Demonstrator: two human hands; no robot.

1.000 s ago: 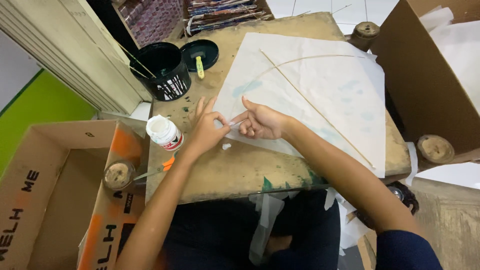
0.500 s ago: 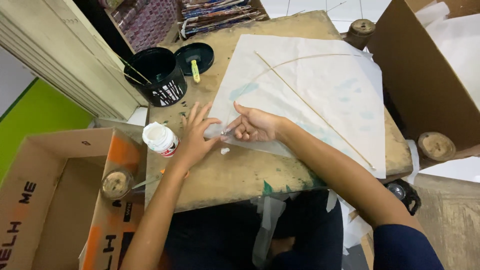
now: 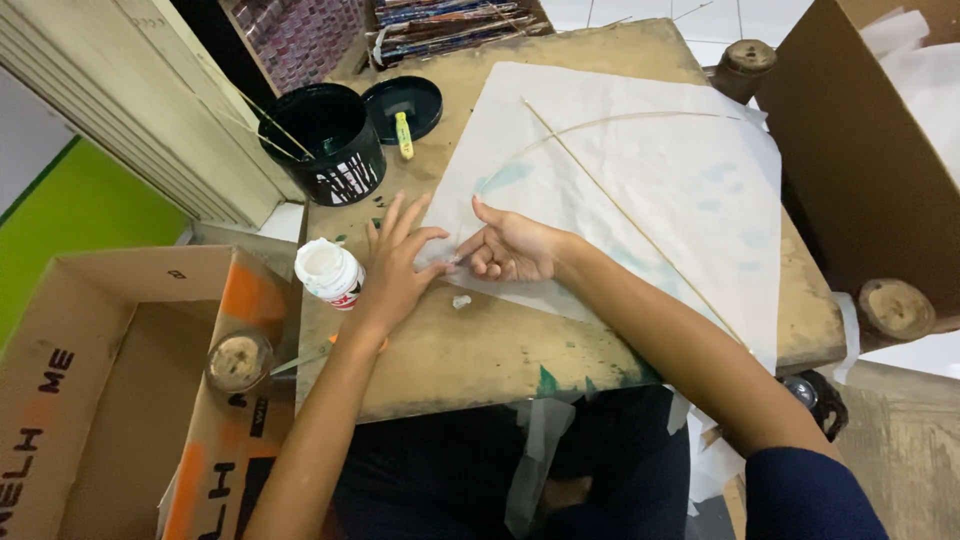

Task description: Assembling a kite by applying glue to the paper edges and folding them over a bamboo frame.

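A white sheet of thin paper (image 3: 640, 190) lies on a worn wooden table (image 3: 470, 350), with two thin bamboo sticks (image 3: 630, 215) laid across it, one straight and one bowed. My left hand (image 3: 395, 265) rests flat at the paper's left corner, fingers spread. My right hand (image 3: 510, 250) presses the same corner with its fingertips, forefinger and thumb pinched at the paper's edge. A small white scrap (image 3: 461, 300) lies just below the two hands. A white glue pot (image 3: 327, 272) stands beside my left hand.
A black pot (image 3: 325, 145) with thin sticks in it and its black lid (image 3: 405, 105) holding a yellow tool stand at the back left. Cardboard boxes sit at left (image 3: 120, 380) and right (image 3: 860, 170). Round wooden stumps (image 3: 895, 308) flank the table.
The view has shifted slightly. Both hands stay at the paper's left corner; the left hand's fingers have spread and flattened on the table.
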